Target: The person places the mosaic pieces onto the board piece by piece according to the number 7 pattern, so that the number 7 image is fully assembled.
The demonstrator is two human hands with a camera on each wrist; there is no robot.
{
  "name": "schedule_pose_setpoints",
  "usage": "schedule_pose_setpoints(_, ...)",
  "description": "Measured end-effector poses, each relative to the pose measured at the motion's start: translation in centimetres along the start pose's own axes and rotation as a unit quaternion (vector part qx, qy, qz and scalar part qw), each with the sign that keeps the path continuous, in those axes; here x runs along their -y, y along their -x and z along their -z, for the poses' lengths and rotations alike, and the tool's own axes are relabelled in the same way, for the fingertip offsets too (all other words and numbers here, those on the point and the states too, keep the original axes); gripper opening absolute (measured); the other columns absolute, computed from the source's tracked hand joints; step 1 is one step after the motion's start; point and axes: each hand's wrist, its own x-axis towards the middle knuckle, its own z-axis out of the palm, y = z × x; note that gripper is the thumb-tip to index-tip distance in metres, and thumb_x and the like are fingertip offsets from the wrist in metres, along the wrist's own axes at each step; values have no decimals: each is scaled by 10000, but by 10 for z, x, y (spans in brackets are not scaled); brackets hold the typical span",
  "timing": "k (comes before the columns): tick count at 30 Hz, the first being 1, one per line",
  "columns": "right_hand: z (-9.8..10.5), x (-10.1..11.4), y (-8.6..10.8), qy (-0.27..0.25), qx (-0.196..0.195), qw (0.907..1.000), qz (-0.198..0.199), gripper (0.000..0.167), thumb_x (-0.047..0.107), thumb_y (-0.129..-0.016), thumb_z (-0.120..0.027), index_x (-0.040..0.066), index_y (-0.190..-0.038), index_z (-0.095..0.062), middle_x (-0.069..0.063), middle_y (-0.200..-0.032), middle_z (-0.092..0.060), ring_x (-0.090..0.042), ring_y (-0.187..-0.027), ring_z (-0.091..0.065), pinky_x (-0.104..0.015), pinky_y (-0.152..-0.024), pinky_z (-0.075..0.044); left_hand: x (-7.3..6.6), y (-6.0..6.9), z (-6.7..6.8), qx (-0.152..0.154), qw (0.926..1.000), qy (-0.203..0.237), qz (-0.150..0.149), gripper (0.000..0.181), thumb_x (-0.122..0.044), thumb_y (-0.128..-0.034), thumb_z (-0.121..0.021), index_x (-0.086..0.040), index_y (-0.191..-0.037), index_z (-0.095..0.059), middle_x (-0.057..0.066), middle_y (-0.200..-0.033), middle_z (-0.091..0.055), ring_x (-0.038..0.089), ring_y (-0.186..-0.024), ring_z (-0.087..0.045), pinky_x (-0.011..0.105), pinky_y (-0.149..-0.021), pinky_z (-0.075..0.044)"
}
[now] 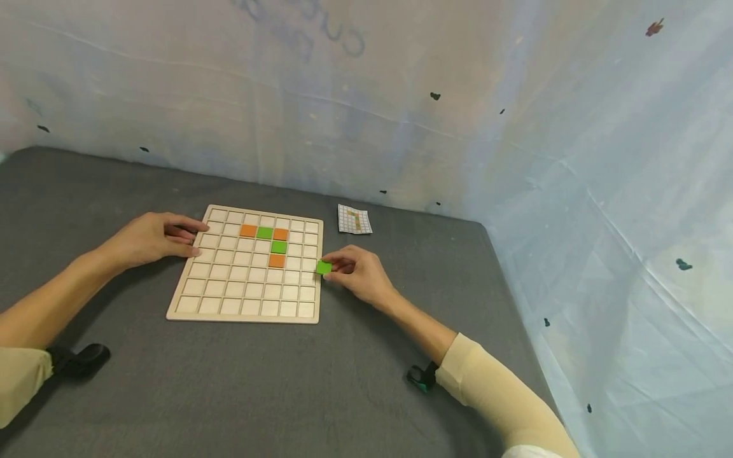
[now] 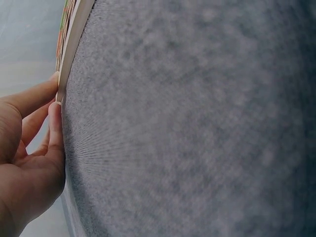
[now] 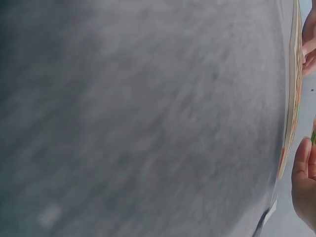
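A square wooden grid board (image 1: 243, 319) lies on the grey table. Orange tiles, such as this orange tile (image 1: 248, 231), and green tiles sit in some of its cells, alternating in a row that turns down toward the near side. At the board's left edge, my left hand (image 1: 146, 240) touches the rim with fingertips and thumb; the left wrist view shows this hand (image 2: 32, 173) there too. My right hand (image 1: 361, 273) pinches a green tile (image 1: 324, 268) over the right rim. In the right wrist view, only part of that hand (image 3: 303, 185) shows.
A small printed card (image 1: 354, 219) with a grid pattern lies beyond the board to the right. Behind the grey table (image 1: 229, 394) hangs pale sheeting (image 1: 258, 102), which also runs along the right side.
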Motion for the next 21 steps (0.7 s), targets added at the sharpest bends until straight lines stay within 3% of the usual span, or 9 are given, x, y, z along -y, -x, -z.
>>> schedule_pose_setpoints(8,-17,9,-14,38,133,9998,154,274,77,-879,-772,85,-1151,-738,-23,-1035,-669,-94,-893,-648,-220,-760,-546,-2,1,1,31,10000,43,46,651,-383,-887,-765,-64,-1414,-556,213,-1274,-592,353,-1150,-570,430,-848,-500)
schedule_pose_setpoints(16,-31,17,-25,-106,288,9995,-51,268,104,-879,-777,95,-1144,-738,-5,-1042,-671,-59,-877,-643,-207,-757,-543,-2,2,-2,-59,9998,158,40,630,-374,-886,-768,-77,-1405,-568,191,-1284,-581,304,-1137,-577,247,-784,-497)
schedule_pose_setpoints(21,-41,22,-28,-68,360,9992,-125,253,128,-879,-781,108,-1129,-747,25,-996,-671,-53,-850,-635,-197,-744,-536,-2,1,-3,-86,9998,170,39,628,-377,-880,-774,-85,-1400,-576,179,-1276,-591,273,-1121,-585,218,-770,-494)
